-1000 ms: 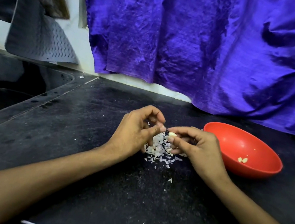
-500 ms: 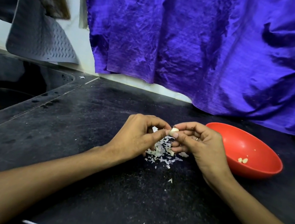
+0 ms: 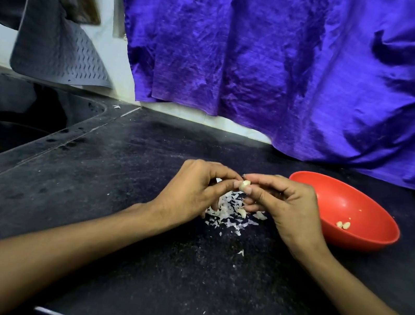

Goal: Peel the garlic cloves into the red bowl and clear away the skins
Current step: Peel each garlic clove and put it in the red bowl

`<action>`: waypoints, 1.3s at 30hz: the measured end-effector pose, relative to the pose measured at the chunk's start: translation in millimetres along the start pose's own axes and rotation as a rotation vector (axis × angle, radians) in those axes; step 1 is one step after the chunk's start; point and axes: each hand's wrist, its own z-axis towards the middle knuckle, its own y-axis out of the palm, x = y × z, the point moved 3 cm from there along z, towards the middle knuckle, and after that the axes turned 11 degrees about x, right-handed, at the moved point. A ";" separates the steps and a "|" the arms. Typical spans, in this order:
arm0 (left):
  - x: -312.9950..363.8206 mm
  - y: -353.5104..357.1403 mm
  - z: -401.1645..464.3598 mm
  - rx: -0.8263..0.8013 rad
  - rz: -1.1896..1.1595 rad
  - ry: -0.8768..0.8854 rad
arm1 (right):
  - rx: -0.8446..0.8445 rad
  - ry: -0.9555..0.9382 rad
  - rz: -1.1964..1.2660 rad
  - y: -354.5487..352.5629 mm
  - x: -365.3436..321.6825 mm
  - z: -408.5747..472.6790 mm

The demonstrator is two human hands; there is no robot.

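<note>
Peeling is under way — both hands meet over the skins (image 3: 227,213) heaped on the desk (image 3: 129,254): right hand (image 3: 284,208) and left hand (image 3: 192,190) pinch one garlic clove (image 3: 245,185) between fingertips. Next, I judge, comes stripping the last skin and dropping it into the red bowl (image 3: 368,239) just right — peeled cloves (image 3: 343,224) lie there.

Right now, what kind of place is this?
Likely a home kitchen: a dark stone counter with a sink set in at the left, and a red bowl holding peeled garlic.
</note>
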 end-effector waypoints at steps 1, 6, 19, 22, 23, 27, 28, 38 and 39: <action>-0.4 0.3 0.1 -0.003 0.003 -0.010 | -0.004 -0.011 -0.007 0.0 0.0 -0.3; -3.3 3.2 -1.1 -0.010 -0.034 -0.078 | -0.004 -0.021 -0.037 0.3 1.8 -0.9; -2.1 2.6 -2.3 0.053 0.011 -0.050 | -0.046 0.031 -0.039 3.4 7.6 -1.7; -2.8 2.9 -1.8 0.057 0.028 -0.031 | -0.058 0.060 -0.032 3.6 7.7 -1.8; -2.7 2.7 -1.7 0.058 0.040 -0.014 | -0.060 0.057 -0.040 3.8 7.6 -2.0; -3.1 2.9 -1.5 0.046 0.059 0.014 | -0.067 0.042 -0.072 4.1 6.0 -3.3; -3.4 3.0 -1.5 0.046 0.055 0.007 | -0.071 0.044 -0.069 4.5 5.1 -3.5; -5.0 2.0 0.0 0.072 -0.032 -0.113 | -0.051 0.150 0.080 5.9 0.6 -4.0; -5.0 1.8 -0.1 0.075 -0.040 -0.123 | -0.049 0.169 0.107 6.3 0.6 -3.9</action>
